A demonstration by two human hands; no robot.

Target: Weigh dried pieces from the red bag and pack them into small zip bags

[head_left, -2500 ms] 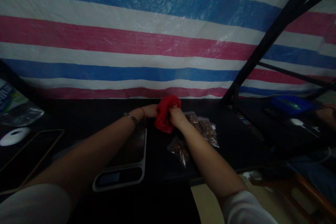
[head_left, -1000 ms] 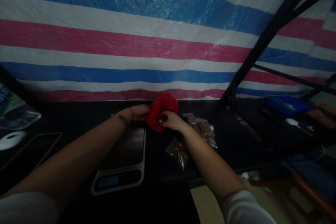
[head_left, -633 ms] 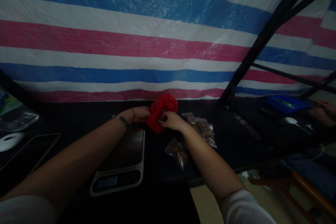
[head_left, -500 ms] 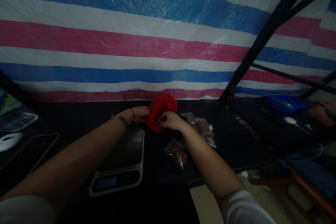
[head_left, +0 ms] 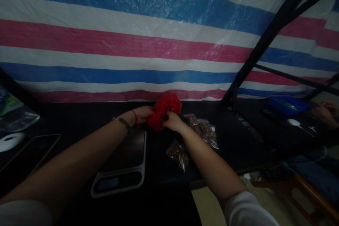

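Note:
A red plastic bag (head_left: 168,104) stands at the back of the black table, its mouth turned toward me. My left hand (head_left: 145,113) grips the bag's left side, with its fingers partly hidden by the plastic. At the mouth, my right hand (head_left: 173,122) has its fingertips inside, closed; what they pinch is hidden. Just right of my right wrist lie several clear zip bags (head_left: 206,129) of brown bits. Another such zip bag (head_left: 178,155) lies nearer to me. Under my left forearm sits a kitchen scale (head_left: 127,162) with a small display.
A phone (head_left: 31,155), a white round object (head_left: 12,142) and a clear plastic package (head_left: 18,116) lie at left. Striped sheeting (head_left: 132,49) hangs behind. A dark metal post (head_left: 245,63) rises at right; beyond it are a blue tray (head_left: 288,105) and another person's hand (head_left: 327,113).
The red bag has shifted slightly right and its mouth looks more closed in. My right hand stays at the mouth and my left still holds the side.

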